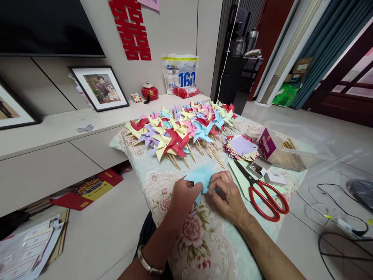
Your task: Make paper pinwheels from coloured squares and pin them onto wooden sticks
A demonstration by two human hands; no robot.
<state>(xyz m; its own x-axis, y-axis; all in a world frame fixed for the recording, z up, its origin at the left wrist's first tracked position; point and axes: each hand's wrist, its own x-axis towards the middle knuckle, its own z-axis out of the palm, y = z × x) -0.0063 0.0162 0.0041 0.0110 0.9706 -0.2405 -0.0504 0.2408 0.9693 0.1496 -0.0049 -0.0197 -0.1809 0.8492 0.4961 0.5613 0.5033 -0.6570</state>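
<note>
Both hands pinch a light blue paper square (pixel 201 175) over a floral cloth (pixel 201 237) that covers a low table. My left hand (pixel 182 198) grips its left edge and a folded corner that pokes out below. My right hand (pixel 227 194) holds its right side with fingers curled. Beyond the hands lies a broad spread of finished paper pinwheels (pixel 180 128) on wooden sticks, in red, yellow, pink, purple and blue. A stack of cut coloured paper squares (pixel 241 147) sits just right of them.
Red-handled scissors (pixel 262 192) lie right of my right hand on pale green sheets. A clear plastic box (pixel 294 146) holds sticks and a purple packet. A small white box (pixel 275 179) lies near. Cables (pixel 335 217) run on the floor at right. Papers (pixel 32 241) lie at left.
</note>
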